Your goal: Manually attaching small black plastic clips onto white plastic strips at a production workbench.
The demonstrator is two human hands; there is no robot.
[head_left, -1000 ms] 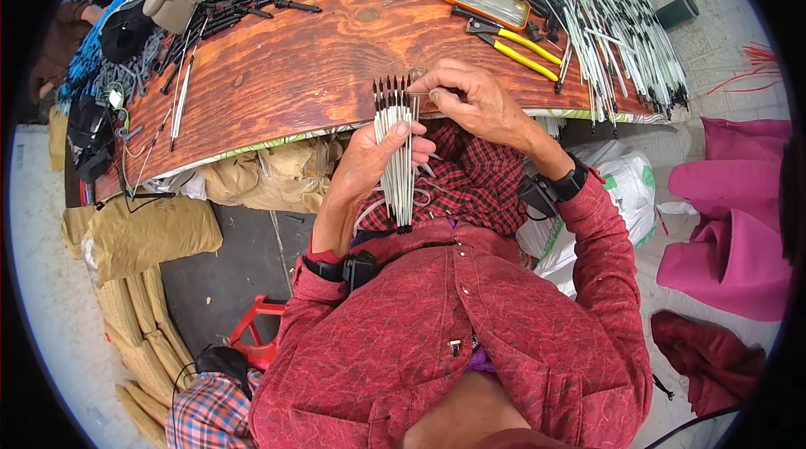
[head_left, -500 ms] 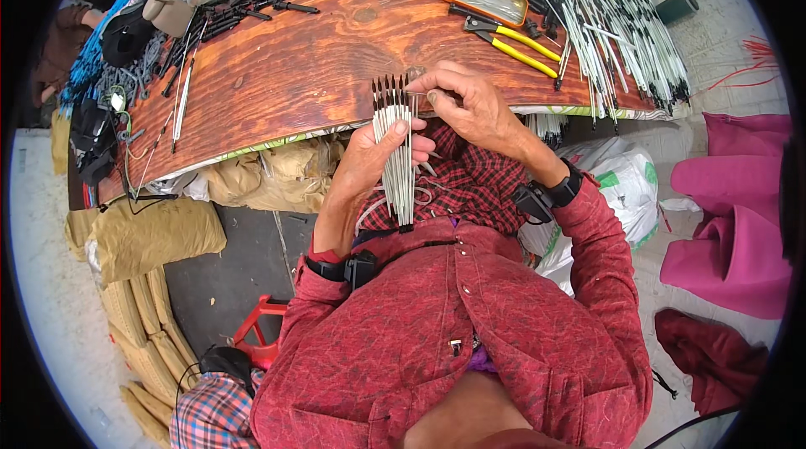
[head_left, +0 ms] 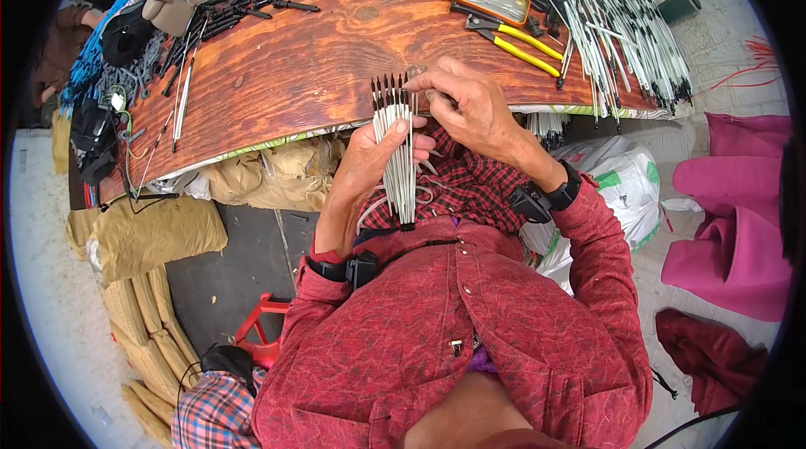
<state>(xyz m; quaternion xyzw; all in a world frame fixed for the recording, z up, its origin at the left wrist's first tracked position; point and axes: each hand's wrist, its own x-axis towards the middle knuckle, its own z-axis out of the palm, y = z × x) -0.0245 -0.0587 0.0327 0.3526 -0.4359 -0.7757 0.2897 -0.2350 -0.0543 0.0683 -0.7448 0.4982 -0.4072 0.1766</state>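
head view: left unit of a side-by-side fisheye pair worn on the head. pitched steeply down, looking forward toward the wooden table (head_left: 327, 46). upright, not mirrored, so frame left = wearer's left. nearest the lens: bare neck (head_left: 462, 415) at the bottom edge, then the red jacket (head_left: 411, 306) filling lower middle. left hand (head_left: 369, 151) and right hand (head_left: 472, 106) land just above centre, mid range, seen from above. table spans the top, reaching farther out. dark floor (head_left: 239, 247) shows left of the jacket, well below. very wide coverage: black corners, table's front edge bends toward the sides.
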